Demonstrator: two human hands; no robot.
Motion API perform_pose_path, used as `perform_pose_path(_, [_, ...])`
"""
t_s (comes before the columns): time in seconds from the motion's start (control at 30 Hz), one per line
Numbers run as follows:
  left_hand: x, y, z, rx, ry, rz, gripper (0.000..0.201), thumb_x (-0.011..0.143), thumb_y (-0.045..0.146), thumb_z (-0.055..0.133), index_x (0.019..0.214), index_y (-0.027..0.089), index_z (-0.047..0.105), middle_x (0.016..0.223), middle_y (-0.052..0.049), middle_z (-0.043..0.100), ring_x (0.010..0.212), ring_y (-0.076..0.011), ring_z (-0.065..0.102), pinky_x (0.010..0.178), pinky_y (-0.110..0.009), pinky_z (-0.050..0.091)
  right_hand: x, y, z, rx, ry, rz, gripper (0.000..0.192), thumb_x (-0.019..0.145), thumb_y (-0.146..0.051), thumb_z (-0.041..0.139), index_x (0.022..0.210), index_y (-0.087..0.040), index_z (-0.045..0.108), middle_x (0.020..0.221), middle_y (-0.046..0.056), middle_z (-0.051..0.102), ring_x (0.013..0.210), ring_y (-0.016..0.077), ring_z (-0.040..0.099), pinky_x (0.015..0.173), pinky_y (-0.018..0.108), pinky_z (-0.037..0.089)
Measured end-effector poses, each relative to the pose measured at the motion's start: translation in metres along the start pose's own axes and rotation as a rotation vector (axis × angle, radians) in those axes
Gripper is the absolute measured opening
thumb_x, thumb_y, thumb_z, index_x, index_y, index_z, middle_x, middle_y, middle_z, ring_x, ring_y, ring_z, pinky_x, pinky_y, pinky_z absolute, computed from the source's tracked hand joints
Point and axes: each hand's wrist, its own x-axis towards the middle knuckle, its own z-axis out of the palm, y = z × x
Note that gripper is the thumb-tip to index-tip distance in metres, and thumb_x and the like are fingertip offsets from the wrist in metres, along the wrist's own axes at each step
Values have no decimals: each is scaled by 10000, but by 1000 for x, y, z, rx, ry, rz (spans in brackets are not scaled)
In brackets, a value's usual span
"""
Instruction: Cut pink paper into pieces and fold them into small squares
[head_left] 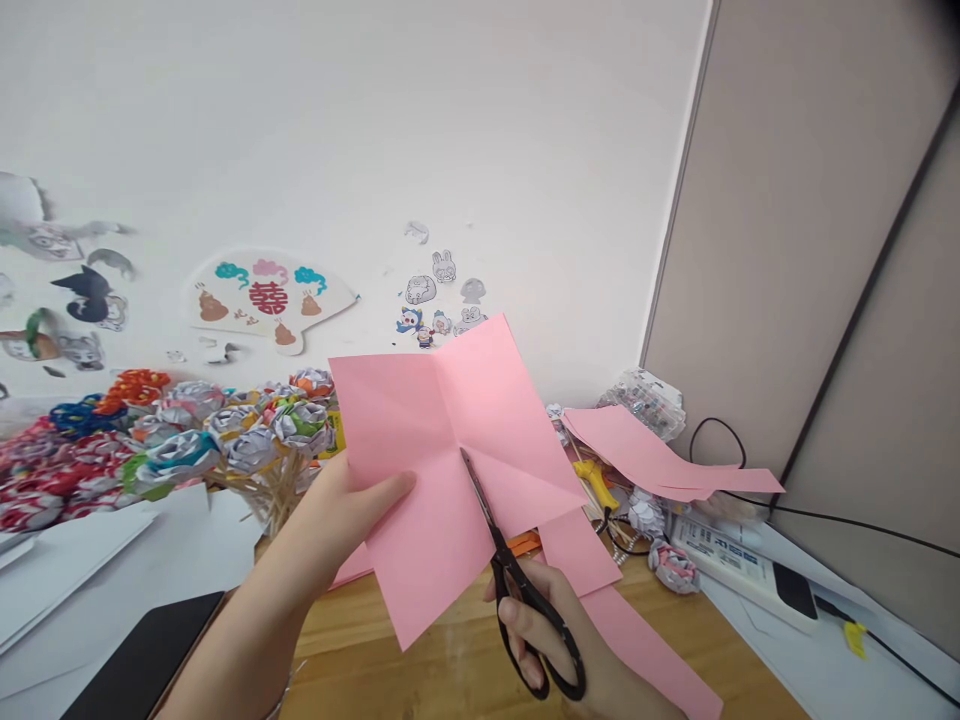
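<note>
Holding the creased pink paper (435, 450) up above the wooden counter (442, 660), the left hand (352, 510) pinches its edge while the right hand (547, 630), fingers clamped through black scissors (517, 580), cuts to its centre.

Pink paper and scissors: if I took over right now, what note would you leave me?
Left hand: holds the pink paper up by its left edge, thumb on the front.
Right hand: fingers in the black scissors, tips at the paper's centre crease.
Done: the paper is creased, and a cut runs from its lower edge up to the centre.
Left: cannot tell how far the cut should go; no line is drawn.
Nearby: a pink strip on the wooden desk, more pink sheets to the right, paper flowers to the left.
</note>
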Motion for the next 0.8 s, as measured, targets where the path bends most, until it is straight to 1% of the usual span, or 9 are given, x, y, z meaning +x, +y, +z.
perform_pose_path(0.07, [0, -1, -1, -13, -38, -24, 173, 672, 303, 483, 726, 170, 580, 412, 14, 563, 751, -274, 628, 573, -331, 512, 1, 4, 0, -1, -3, -6, 425, 717, -552, 511, 865, -157, 468, 511, -71, 418, 346, 22, 324, 357, 166, 228])
perform_pose_path(0.13, [1, -2, -1, -16, -53, -37, 183, 670, 307, 493, 754, 167, 577, 455, 7, 587, 761, -274, 626, 563, -320, 509, 4, 7, -1, 4, -7, -8, 429, 712, -557, 513, 851, -154, 466, 513, -66, 426, 339, 25, 336, 343, 164, 223])
perform_pose_path(0.27, [3, -2, -1, -34, -66, -44, 231, 650, 302, 523, 830, 166, 575, 675, -26, 665, 766, -257, 629, 559, -298, 509, 5, 5, 0, 34, 5, -40, 422, 721, -555, 502, 827, -147, 469, 523, -57, 430, 343, 29, 339, 335, 163, 224])
perform_pose_path(0.33, [3, -2, -1, -37, -55, -46, 232, 640, 303, 533, 825, 171, 580, 736, -42, 676, 779, -260, 629, 570, -300, 513, 4, 1, 2, 52, 8, -41, 422, 724, -549, 502, 846, -146, 469, 529, -56, 430, 349, 29, 331, 343, 165, 230])
perform_pose_path(0.5, [5, -5, 0, -7, -41, -50, 231, 619, 315, 542, 798, 180, 593, 750, -54, 688, 760, -272, 636, 577, -319, 520, 1, -3, 2, 20, 14, -4, 386, 733, -523, 513, 843, -155, 471, 543, -58, 430, 377, 30, 340, 388, 176, 267])
perform_pose_path(0.57, [5, -6, 0, -5, -35, -45, 238, 618, 317, 540, 802, 177, 596, 760, -57, 691, 758, -272, 636, 582, -323, 522, 2, 0, 0, 20, 1, 14, 412, 718, -540, 518, 857, -156, 469, 533, -64, 429, 360, 28, 330, 377, 177, 262])
perform_pose_path(0.67, [6, -7, 0, 0, -26, -36, 245, 613, 312, 549, 812, 177, 596, 785, -60, 691, 770, -272, 634, 585, -321, 524, 6, 8, -2, 15, 17, 33, 442, 697, -557, 528, 875, -158, 462, 518, -71, 427, 341, 26, 326, 351, 169, 242])
perform_pose_path(0.8, [7, -8, -1, 1, -47, -32, 288, 616, 316, 553, 866, 178, 591, 813, -65, 690, 779, -272, 633, 569, -314, 526, 8, 13, -3, -15, 17, 21, 421, 700, -544, 534, 847, -156, 467, 506, -75, 422, 329, 21, 328, 327, 156, 236])
